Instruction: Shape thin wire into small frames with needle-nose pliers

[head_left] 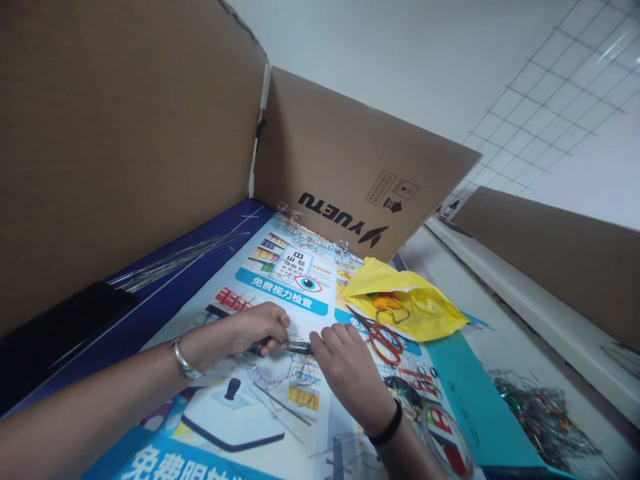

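Silvery metal catches the light on a slim, dark-ended hand tool (299,347), held between a worker's two bare hands above a blue-and-white printed poster sheet (240,423). The left hand (264,330), fingers curled together, is clamped on one end; the right hand (345,360), fingers bunched, grips the other. The tool's long axis runs almost level from hand to hand, across the worker's front; which end is the working tip I cannot tell, as the fingers cover both. It looks stiff and fairly light, its bare metal probably slick, so the darker ends seem the surer hold. Fine looped wires (259,381) just below look springy, easily bent or snagged. Orange-handled metal scissors (375,330) lie to the right, against a bright yellow pouch (440,313).
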A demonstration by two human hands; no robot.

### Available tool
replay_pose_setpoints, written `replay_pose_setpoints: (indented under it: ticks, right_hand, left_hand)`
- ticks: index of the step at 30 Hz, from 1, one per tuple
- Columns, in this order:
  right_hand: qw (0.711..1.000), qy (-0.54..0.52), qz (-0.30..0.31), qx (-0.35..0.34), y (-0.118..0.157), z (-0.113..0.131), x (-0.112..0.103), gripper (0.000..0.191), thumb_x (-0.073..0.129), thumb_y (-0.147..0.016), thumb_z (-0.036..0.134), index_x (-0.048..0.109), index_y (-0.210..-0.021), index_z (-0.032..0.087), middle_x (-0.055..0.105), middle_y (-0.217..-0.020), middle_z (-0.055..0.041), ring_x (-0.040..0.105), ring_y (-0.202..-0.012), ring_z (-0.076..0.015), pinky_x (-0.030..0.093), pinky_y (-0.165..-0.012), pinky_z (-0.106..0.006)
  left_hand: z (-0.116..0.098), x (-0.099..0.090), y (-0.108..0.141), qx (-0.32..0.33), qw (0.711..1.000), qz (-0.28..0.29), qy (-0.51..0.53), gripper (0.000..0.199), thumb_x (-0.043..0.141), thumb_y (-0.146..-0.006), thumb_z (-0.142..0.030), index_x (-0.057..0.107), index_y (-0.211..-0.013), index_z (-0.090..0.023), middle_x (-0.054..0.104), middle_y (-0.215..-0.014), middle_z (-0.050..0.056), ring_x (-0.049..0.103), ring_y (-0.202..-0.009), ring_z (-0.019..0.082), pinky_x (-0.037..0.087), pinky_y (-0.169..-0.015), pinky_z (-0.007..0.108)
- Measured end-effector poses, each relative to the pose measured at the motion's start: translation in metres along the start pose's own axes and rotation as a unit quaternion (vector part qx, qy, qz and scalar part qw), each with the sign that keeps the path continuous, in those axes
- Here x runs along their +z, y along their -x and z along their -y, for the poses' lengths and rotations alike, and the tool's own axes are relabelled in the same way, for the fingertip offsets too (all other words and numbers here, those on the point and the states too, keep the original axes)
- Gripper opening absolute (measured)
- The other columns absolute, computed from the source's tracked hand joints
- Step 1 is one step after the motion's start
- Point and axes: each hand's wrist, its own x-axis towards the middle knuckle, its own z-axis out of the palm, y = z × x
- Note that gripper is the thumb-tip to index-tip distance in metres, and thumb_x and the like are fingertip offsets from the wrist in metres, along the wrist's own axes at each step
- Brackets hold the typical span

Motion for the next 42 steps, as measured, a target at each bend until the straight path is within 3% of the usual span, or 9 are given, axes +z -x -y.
replay_pose_setpoints:
  ticks: [8,21,29,36,42]
  right_hand:
    - [0.999,0.01,0.02,-0.027,0.0,-0.002,-0.003,0.021,0.045,-0.088,0.013,0.052,-0.108,0.015,0.053,-0.086,-0.0062,0.043,-0.08,-0.0205,0.032,-0.073,-0.037]
    - [0.999,-0.005,0.001,-0.036,0.007,-0.004,0.011,0.028,0.042,-0.089,0.012,0.05,-0.116,0.012,0.055,-0.084,-0.0066,0.044,-0.079,-0.0194,0.034,-0.072,-0.036]
    - [0.998,-0.056,-0.024,0.014,0.013,-0.005,0.026,0.026,0.045,-0.087,0.01,0.054,-0.112,0.014,0.058,-0.082,-0.0061,0.048,-0.077,-0.0181,0.036,-0.074,-0.033]
    - [0.98,-0.154,0.065,0.111,0.011,-0.002,0.02,0.014,0.05,-0.086,0.016,0.06,-0.095,0.021,0.062,-0.077,-0.0017,0.055,-0.074,-0.0155,0.036,-0.069,-0.025]
    - [0.951,-0.223,0.142,0.158,0.008,0.001,0.011,0.02,0.046,-0.09,0.034,0.061,-0.083,0.022,0.065,-0.078,0.0001,0.059,-0.073,-0.0138,0.033,-0.061,-0.022]
  left_hand:
    - [-0.002,-0.001,-0.001,-0.016,1.0,0.006,-0.021,0.015,0.056,-0.051,-0.012,0.044,-0.057,-0.018,0.042,-0.031,-0.009,0.035,-0.027,0.006,0.021,-0.032,0.017]
    - [0.004,-0.001,-0.003,-0.038,0.999,0.01,0.02,0.02,0.054,-0.048,-0.009,0.039,-0.056,-0.019,0.039,-0.032,-0.009,0.033,-0.028,0.006,0.019,-0.033,0.017]
    - [0.004,-0.003,-0.002,-0.002,0.999,0.031,0.023,0.022,0.063,-0.055,-0.017,0.044,-0.064,-0.018,0.045,-0.036,-0.008,0.035,-0.029,0.006,0.022,-0.034,0.018]
    - [0.003,-0.007,0.001,0.059,0.995,0.076,0.022,0.017,0.063,-0.061,-0.018,0.05,-0.07,-0.016,0.05,-0.044,-0.007,0.04,-0.034,0.006,0.028,-0.036,0.017]
    - [0.004,-0.008,-0.002,0.06,0.997,0.053,-0.021,0.019,0.058,-0.054,-0.008,0.051,-0.071,-0.014,0.057,-0.058,-0.005,0.041,-0.035,0.004,0.03,-0.034,0.017]
